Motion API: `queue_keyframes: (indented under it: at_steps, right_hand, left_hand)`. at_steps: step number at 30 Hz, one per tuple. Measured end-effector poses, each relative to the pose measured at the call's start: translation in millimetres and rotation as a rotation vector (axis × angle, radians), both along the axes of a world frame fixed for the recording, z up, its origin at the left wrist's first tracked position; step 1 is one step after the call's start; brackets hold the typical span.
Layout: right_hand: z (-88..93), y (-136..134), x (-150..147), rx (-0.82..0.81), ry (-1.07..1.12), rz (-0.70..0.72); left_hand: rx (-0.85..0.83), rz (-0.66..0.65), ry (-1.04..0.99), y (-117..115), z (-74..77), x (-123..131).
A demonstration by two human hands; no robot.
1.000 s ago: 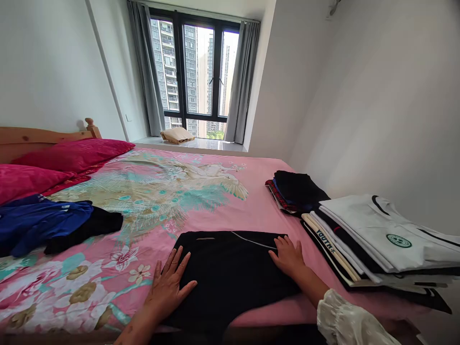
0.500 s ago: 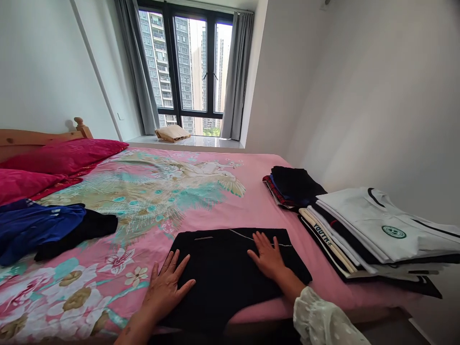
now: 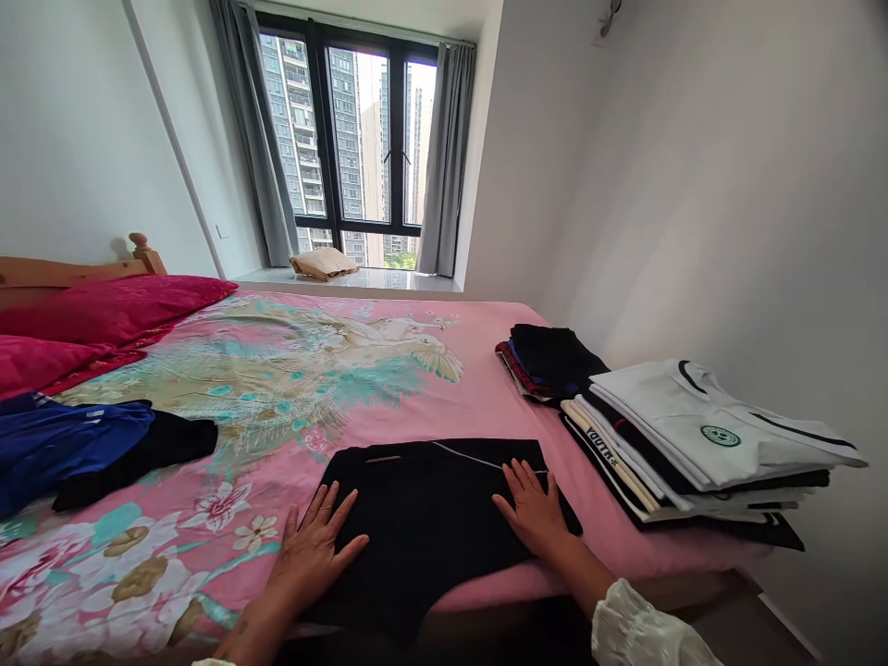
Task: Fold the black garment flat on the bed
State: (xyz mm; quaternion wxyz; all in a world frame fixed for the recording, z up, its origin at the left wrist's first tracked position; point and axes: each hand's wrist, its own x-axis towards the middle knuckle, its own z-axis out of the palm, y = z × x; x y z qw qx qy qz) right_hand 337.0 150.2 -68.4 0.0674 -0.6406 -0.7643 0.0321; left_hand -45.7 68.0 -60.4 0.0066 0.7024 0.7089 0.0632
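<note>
A black garment point(image 3: 430, 527), possibly shorts or trousers, lies spread at the bed's near edge. Thin pale lines run near its far edge, and its lower part drops into shadow by the bed's edge. My left hand point(image 3: 315, 546) rests flat on its left side, fingers spread. On its right side lies my right hand point(image 3: 533, 507), palm down with fingers apart, near the pale line. Neither hand grips the cloth.
Right of the garment stands a stack of folded clothes point(image 3: 694, 425), a white shirt on top. Behind it is a smaller dark pile point(image 3: 555, 356). Blue and black clothes point(image 3: 104, 444) lie loosely at left on the floral bedsheet point(image 3: 388, 407), near red pillows point(image 3: 139, 310).
My right hand has slid outward to the right over the black garment. My left hand stays about in place on it. The camera view has shifted slightly.
</note>
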Motion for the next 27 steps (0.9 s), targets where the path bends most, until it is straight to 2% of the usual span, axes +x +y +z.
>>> queue_keyframes:
  at_steps: [4, 7, 10, 12, 15, 18, 22, 24, 27]
  right_hand:
    - [-5.6, -6, 29, 0.014, 0.100, 0.003]
    - [-13.6, -10, 47, 0.169, 0.310, 0.017]
    - [-25.7, -20, 59, 0.347, 0.579, -0.068]
    - [-33.8, -30, 65, 0.430, 0.681, -0.114]
    - [-42.4, -49, 72, 0.487, 0.668, -0.017]
    - [-45.8, -64, 79, 0.411, 0.581, 0.133]
    - [-47.1, -70, 84, 0.319, 0.513, 0.176]
    - [-48.2, -67, 85, 0.321, 0.505, 0.178]
    - [-52.0, -60, 85, 0.320, 0.495, 0.170]
  left_hand:
    - [0.001, 0.003, 0.003, 0, 0.9, 0]
    - [0.000, 0.006, -0.003, 0, 1.8, 0]
    - [0.009, 0.008, -0.006, 0, 1.8, 0]
    - [0.028, 0.006, -0.010, 0, 0.8, 0]
    - [0.096, 0.004, -0.030, 0, -0.1, -2]
    - [0.273, -0.030, -0.073, -3, 3.4, -8]
    - [0.514, -0.121, -0.108, -28, 8.9, -22]
    - [0.500, -0.139, -0.091, -50, 5.2, -34]
    - [0.378, -0.156, -0.067, -79, -10.5, -56]
